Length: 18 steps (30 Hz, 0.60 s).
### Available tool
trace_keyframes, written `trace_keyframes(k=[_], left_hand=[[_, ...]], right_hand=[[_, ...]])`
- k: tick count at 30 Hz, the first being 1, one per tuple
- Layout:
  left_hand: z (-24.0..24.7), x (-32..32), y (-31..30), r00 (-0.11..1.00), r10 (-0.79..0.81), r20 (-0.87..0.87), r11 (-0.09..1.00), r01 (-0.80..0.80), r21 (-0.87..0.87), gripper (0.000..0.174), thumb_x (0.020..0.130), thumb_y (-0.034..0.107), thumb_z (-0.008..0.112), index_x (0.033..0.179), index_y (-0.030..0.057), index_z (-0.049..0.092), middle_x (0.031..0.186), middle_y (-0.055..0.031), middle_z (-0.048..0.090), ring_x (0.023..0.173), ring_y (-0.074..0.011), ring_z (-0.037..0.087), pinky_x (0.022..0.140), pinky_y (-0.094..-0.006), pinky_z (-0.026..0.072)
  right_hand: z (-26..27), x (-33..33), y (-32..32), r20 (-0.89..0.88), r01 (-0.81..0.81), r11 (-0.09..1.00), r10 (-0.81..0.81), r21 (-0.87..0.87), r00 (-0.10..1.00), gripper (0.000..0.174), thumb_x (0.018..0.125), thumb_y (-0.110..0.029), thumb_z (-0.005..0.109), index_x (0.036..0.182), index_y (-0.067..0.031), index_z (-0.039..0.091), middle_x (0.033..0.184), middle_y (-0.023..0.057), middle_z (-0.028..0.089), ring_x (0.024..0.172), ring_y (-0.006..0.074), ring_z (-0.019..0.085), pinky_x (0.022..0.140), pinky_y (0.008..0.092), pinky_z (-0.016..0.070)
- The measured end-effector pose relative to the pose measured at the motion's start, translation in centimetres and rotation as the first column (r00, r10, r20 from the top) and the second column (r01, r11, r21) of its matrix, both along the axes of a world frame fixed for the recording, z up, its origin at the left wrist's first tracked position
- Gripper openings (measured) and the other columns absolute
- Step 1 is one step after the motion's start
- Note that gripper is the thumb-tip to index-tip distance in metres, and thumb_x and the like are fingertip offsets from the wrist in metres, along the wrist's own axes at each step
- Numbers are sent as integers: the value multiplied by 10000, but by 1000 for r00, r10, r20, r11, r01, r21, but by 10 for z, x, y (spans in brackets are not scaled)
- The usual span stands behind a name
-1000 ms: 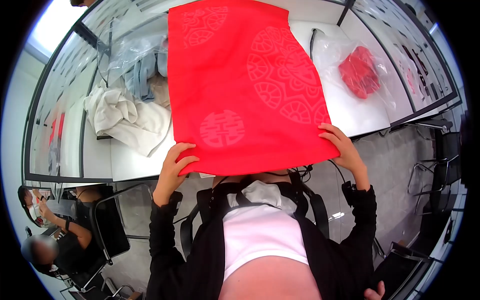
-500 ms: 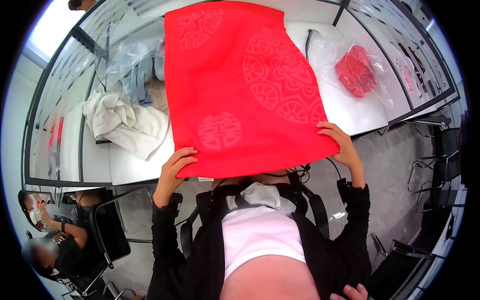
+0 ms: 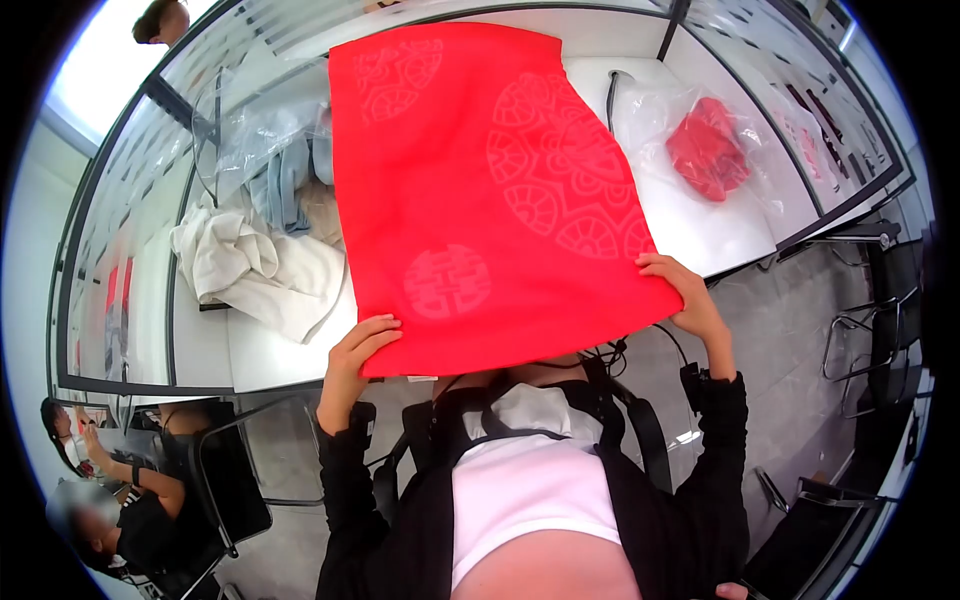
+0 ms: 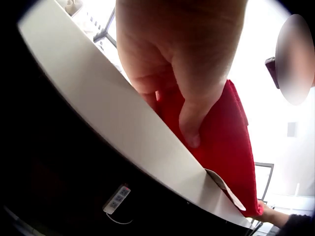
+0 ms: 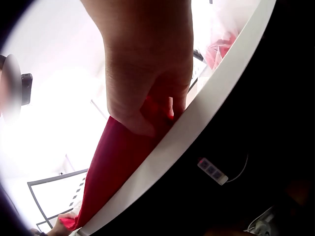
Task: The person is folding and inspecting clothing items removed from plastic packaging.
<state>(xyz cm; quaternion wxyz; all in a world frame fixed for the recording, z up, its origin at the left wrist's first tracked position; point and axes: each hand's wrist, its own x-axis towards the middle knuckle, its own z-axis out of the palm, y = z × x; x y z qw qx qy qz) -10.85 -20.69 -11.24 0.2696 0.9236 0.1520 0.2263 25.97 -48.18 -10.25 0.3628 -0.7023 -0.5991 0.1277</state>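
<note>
A large red cloth (image 3: 470, 190) with paler round patterns lies spread over the white table, its near edge hanging a little past the table's front. My left hand (image 3: 359, 362) pinches the near left corner, fingers on top; the left wrist view shows the thumb (image 4: 193, 135) against the front face. At the near right corner, my right hand (image 3: 690, 298) grips the same cloth, with fingertips on top and the thumb in front in the right wrist view. A small white label (image 4: 224, 188) sticks out below the near edge.
Left of the cloth lie a crumpled white cloth (image 3: 260, 270) and grey-blue fabric (image 3: 275, 190) under clear plastic. On the right is a clear bag with a red bundle (image 3: 708, 150). Framed panels wall the table's sides. Another person (image 3: 140, 520) sits at the lower left.
The whole scene has shifted slightly in the head view. Both hands keep their hold on the near corners, and the cloth stays spread.
</note>
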Motion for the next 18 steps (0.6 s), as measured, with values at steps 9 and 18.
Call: trace_keyframes(k=[9, 18], left_hand=[[17, 3, 1, 995, 48, 87, 999, -49, 21, 205, 667, 20, 581, 869, 7, 619, 996, -100, 629, 970, -267, 597, 838, -330, 473], [46, 3, 10, 956, 22, 293, 992, -58, 115, 49, 719, 69, 605, 745, 27, 598, 761, -71, 639, 773, -226, 621, 1042, -526, 267]], right_hand=[[15, 3, 12, -26, -45, 998, 46, 45, 999, 291, 630, 56, 624, 909, -14, 576, 1106, 122, 591, 1061, 294, 560, 907, 330, 428], [35, -5, 15, -105, -198, 958, 223, 208, 969, 216, 635, -75, 709, 810, -16, 597, 1076, 113, 602, 1088, 317, 548, 894, 363, 441]])
